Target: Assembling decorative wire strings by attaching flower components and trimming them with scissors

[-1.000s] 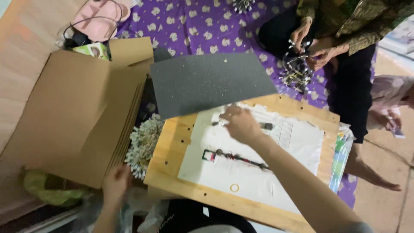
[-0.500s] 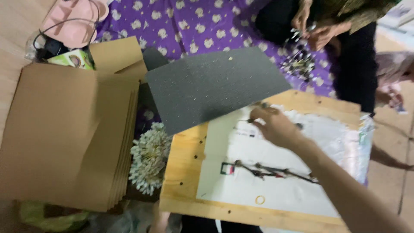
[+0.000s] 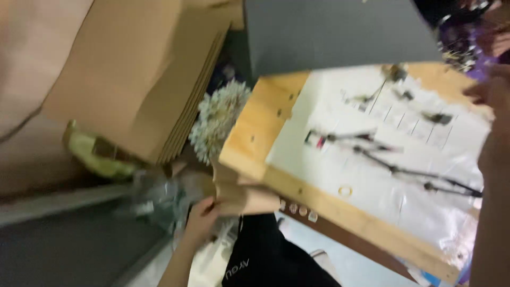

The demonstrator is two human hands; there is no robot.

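Leaning against the far left is a stack of flat brown corrugated cardboard sheets (image 3: 143, 74), tilted as if propped to stay out of the way, with a crumpled yellow-green plastic bag (image 3: 98, 159) tucked under its lower edge. Below that bag lies a heap of clear crinkled plastic wrap (image 3: 159, 199), just left of the person's left hand (image 3: 202, 218). That hand reaches low, beneath the edge of the board; its fingers (image 3: 208, 204) are curled closed around the corner of a folded tan paper or card piece (image 3: 244, 196), pinching it. Just above those fingers sits a round cluster of small cream-white dried flowers (image 3: 218, 119), wedged between the cardboard and the light wooden work board (image 3: 255, 138), which tilts across the person's lap. Up beyond the fingers, a dark grey felt-like sheet (image 3: 334, 32) overlaps the board's upper edge. On the board lies a white paper sheet under clear film (image 3: 372, 165), and on it dark thin stems or wires (image 3: 404, 170) laid out in a row, seemingly for sorting, plus a small yellow ring (image 3: 345, 190). At the far right the right hand (image 3: 491, 95) hovers over the paper's edge; blur and the frame cut hide its fingers, so I cannot tell how open they are or whether they hold anything.
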